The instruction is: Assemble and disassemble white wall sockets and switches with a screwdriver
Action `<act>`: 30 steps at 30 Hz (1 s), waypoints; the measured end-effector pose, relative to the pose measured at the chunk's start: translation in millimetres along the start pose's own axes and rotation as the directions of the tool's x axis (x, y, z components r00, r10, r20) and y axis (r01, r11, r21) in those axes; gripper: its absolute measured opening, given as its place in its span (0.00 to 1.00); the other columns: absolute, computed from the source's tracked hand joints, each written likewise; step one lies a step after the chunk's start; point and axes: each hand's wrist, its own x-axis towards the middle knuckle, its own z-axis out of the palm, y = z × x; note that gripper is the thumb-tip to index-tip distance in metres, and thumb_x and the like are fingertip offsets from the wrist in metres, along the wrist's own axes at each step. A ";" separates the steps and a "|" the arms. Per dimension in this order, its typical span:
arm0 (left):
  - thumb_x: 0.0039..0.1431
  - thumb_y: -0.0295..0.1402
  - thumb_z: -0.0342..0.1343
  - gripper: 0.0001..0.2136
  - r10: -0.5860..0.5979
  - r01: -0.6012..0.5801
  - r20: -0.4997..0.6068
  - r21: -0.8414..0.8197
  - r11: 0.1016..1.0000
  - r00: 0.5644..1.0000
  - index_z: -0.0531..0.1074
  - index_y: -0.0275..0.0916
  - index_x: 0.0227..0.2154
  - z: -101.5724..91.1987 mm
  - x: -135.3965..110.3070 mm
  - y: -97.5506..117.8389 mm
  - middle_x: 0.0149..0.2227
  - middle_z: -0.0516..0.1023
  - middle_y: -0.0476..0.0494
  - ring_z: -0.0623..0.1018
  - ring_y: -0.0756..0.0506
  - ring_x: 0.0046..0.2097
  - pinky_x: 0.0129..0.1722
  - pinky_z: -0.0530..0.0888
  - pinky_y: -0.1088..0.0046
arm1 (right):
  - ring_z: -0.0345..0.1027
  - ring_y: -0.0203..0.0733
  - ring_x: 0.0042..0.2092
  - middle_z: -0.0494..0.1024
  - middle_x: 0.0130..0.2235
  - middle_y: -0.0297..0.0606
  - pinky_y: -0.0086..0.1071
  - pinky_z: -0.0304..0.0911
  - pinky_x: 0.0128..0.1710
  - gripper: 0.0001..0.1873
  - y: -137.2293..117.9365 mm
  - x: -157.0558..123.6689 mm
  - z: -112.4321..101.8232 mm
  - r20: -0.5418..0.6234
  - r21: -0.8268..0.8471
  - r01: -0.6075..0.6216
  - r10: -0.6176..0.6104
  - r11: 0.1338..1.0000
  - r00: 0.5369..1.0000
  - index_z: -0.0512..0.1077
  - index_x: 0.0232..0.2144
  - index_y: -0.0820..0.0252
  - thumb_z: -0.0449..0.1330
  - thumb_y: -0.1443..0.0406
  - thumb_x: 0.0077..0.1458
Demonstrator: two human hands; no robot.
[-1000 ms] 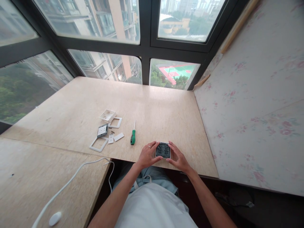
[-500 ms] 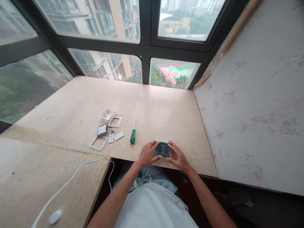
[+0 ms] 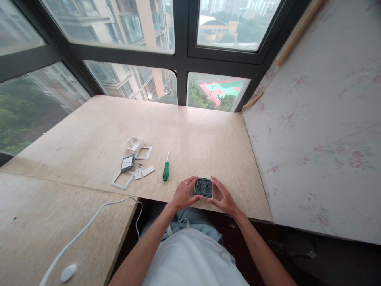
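A dark grey wall switch body (image 3: 203, 188) with a pale rim faces up near the front edge of the table, its inner mechanism exposed. My left hand (image 3: 183, 194) grips its left side, fingers at the upper corner and thumb along the lower edge. On the opposite side, my right hand (image 3: 224, 198) grips it the same way. Up and to the left of my left hand lies a screwdriver (image 3: 166, 171) with a green handle, its shaft pointing toward the window. What lies beneath the switch body cannot be seen.
Left of the screwdriver are a white mounting box (image 3: 133, 143), two white frames (image 3: 145, 153), a grey-edged wall socket (image 3: 127, 163), small white plates (image 3: 148, 171) and screws (image 3: 140, 165). A white cable (image 3: 98, 212) crosses the left table. A patterned wall (image 3: 312, 159) bounds the right.
My fingertips have shifted slightly outward at the upper corners of the switch body. Both hands stay around it, and the other parts lie as before.
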 end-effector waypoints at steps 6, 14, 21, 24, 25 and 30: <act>0.56 0.55 0.56 0.42 -0.007 0.007 -0.010 -0.046 0.999 1.000 0.48 0.38 0.66 1.4 -0.8 -2.8 0.63 0.61 0.32 0.64 0.35 0.63 0.60 0.63 0.53 | 0.49 0.53 0.67 0.56 0.66 0.47 0.51 0.49 0.65 0.44 3.9 -1.3 2.6 0.007 -0.027 -0.044 0.044 0.999 0.999 0.51 0.65 0.52 0.65 0.54 0.52; 0.60 0.43 0.57 0.29 -0.070 0.013 -0.169 -0.314 0.949 0.983 0.57 0.41 0.62 -8.5 -12.4 -4.4 0.60 0.66 0.33 0.68 0.40 0.60 0.53 0.73 0.60 | 0.49 0.54 0.67 0.54 0.67 0.46 0.52 0.50 0.64 0.48 8.9 -5.3 6.7 0.013 -0.065 -0.106 0.107 0.992 0.994 0.44 0.67 0.50 0.65 0.54 0.52; 0.64 0.37 0.51 0.12 -0.326 0.231 -0.608 -0.231 0.945 0.724 0.72 0.37 0.45 -81.6 -20.0 -37.3 0.47 0.76 0.37 0.77 0.46 0.43 0.37 0.74 0.73 | 0.50 0.53 0.66 0.54 0.67 0.44 0.52 0.52 0.64 0.46 13.3 -6.9 8.9 0.025 -0.109 -0.134 0.138 0.985 0.990 0.44 0.67 0.49 0.63 0.56 0.54; 0.64 0.35 0.49 0.14 -0.573 0.656 -0.538 -0.049 0.754 0.618 0.72 0.37 0.47 -118.4 -22.0 -63.7 0.45 0.78 0.39 0.78 0.47 0.39 0.39 0.73 0.73 | 0.51 0.53 0.66 0.55 0.66 0.44 0.52 0.52 0.64 0.45 15.8 -7.0 9.9 0.014 -0.112 -0.127 0.129 0.986 0.991 0.44 0.67 0.50 0.63 0.56 0.53; 0.63 0.34 0.49 0.14 -0.649 0.758 -0.468 0.071 0.649 0.600 0.73 0.39 0.49 -128.1 -22.5 -72.0 0.46 0.79 0.42 0.78 0.47 0.41 0.43 0.73 0.72 | 0.51 0.53 0.66 0.56 0.66 0.44 0.52 0.52 0.64 0.45 16.7 -6.9 10.1 0.011 -0.111 -0.125 0.127 0.986 0.992 0.45 0.67 0.50 0.62 0.56 0.53; 0.61 0.34 0.50 0.15 -0.754 0.851 -0.397 0.198 0.486 0.523 0.76 0.41 0.47 -154.5 -21.2 -100.6 0.45 0.80 0.37 0.78 0.38 0.48 0.43 0.72 0.66 | 0.52 0.53 0.66 0.57 0.66 0.45 0.52 0.52 0.63 0.44 19.3 -7.0 11.1 0.001 -0.125 -0.114 0.115 0.986 0.993 0.45 0.66 0.51 0.62 0.54 0.54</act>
